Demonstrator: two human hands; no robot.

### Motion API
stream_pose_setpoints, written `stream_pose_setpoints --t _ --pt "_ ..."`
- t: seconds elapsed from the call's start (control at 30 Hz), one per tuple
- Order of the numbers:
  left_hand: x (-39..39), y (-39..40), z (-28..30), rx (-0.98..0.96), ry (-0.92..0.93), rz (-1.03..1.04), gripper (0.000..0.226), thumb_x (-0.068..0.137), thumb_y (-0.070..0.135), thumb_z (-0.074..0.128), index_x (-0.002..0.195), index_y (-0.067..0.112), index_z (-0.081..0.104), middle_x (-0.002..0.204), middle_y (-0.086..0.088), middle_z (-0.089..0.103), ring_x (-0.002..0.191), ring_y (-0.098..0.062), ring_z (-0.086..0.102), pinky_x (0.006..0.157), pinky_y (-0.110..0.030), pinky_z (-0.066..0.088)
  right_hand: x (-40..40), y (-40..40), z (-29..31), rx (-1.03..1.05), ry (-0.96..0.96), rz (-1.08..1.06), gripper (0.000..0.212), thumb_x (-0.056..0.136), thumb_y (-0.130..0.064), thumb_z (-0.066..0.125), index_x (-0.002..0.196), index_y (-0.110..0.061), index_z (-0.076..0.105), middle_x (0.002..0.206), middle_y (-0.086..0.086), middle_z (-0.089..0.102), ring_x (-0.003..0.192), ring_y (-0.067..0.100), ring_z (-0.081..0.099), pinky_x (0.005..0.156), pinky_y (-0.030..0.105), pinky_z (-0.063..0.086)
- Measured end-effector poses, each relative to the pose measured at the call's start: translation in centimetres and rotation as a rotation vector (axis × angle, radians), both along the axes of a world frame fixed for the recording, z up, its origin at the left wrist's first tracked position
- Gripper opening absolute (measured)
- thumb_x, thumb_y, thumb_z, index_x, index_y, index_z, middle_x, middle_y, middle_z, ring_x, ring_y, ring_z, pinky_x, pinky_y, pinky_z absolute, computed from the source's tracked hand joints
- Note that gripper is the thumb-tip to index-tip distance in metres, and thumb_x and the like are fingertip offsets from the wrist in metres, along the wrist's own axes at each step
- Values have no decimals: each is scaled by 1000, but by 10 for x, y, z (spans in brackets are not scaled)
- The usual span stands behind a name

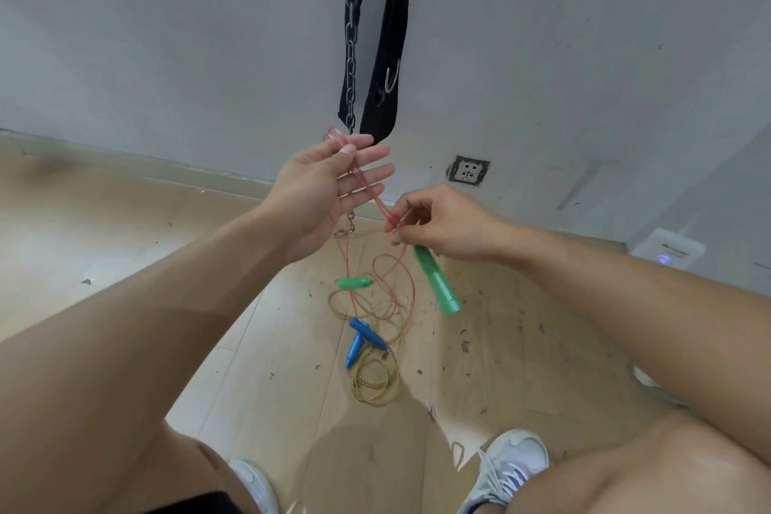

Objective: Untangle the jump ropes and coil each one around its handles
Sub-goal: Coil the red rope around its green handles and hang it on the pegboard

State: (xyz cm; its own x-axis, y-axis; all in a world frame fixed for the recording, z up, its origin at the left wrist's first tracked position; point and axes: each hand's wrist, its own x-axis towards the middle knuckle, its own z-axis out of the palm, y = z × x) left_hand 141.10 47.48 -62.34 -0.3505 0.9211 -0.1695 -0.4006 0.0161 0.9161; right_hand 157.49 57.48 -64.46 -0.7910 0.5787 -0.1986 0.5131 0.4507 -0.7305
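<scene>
Wooden floor (258,346) carries tangled yellow rope (371,384), blue handles (362,340) and one green handle (354,283). Left hand (321,196), fingers spread, thumb-pins pink rope (367,188); right hand (442,221) pinches it, another green handle (438,280) dangling below.

floor (125,246): pale wood planks, strewn with small dark specks
wall (542,54): grey-white, scuffed
chain (352,33): metal links hanging down the wall, a clip at its lower end near the floor
strap (392,33): black, hanging just beside the chain
socket (469,170): low on the wall, right of the strap
white box (667,248): at the wall's foot, far right, small blue light
shoes (507,467): white, on the floor at the bottom edge
</scene>
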Motion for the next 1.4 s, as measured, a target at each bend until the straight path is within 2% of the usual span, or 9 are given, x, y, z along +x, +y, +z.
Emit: stream_pose_setpoints --t 0.17,0.3,0.47,0.7,0.87,1.07,1.2,1.3,1.4 --pt "0 0 -1 4 5 15 30 109 16 36 128 5 56 122 -7 71 109 -24 71 96 -43 56 1 -5 4 -127 2 6 10 95 -17 67 100 -23 73 99 7 70 74 16 67 58 28 56" --pt "-4 1 0 21 -33 64 28 109 15 37 126 4 56 121 -8 71 106 -26 72 92 -42 58 4 -7 4 -408 25 46 11 96 -20 69 101 -10 68 97 13 68 82 24 70 74 37 62" --pt "-4 2 -1 19 -48 79 28 109 15 37 125 3 55 120 -9 72 104 -26 72 89 -41 59 3 -6 4 -321 -73 96 6 92 -27 73 93 -21 73 89 3 72 74 15 67 63 30 55" --pt "-16 5 -1 46 -119 189 26 108 15 39 124 1 53 115 -11 73 99 -28 74 84 -38 60 2 -4 2 -288 -150 172 8 97 -21 64 97 -17 71 100 -1 79 105 15 70 105 42 48" --pt "-42 9 -6 45 -189 289 20 108 12 37 119 2 51 116 -14 71 96 -29 75 77 -35 61 10 1 -1 -416 -212 201 9 99 -17 62 103 -10 67 106 14 76 109 33 69 102 46 53" --pt "-65 11 -13 41 -191 347 21 109 14 36 118 3 52 116 -11 71 94 -26 75 76 -33 61 16 6 -9 -375 -373 234 16 94 -26 70 106 -15 74 109 3 76 105 15 67 107 44 46" --pt "-80 13 -21 -49 -162 385 25 109 18 37 124 3 50 122 -12 69 91 -23 76 75 -33 61 23 8 -15 -447 -489 242 13 95 -20 69 105 -13 72 111 10 76 110 30 70 100 44 55" --pt "-71 6 -26 -340 -6 114 49 103 39 48 132 -1 43 134 -19 60 107 -26 68 93 -42 55 22 6 -12 -651 -355 155 8 95 -14 66 102 -9 69 106 14 76 101 31 71 80 31 62" --pt "-39 -6 -29 -593 238 -385 90 87 62 59 148 0 32 143 -17 53 125 -32 55 111 -50 40 14 5 -5 -776 -87 -12 13 90 -16 69 101 -9 70 101 9 75 92 21 72 82 29 62"
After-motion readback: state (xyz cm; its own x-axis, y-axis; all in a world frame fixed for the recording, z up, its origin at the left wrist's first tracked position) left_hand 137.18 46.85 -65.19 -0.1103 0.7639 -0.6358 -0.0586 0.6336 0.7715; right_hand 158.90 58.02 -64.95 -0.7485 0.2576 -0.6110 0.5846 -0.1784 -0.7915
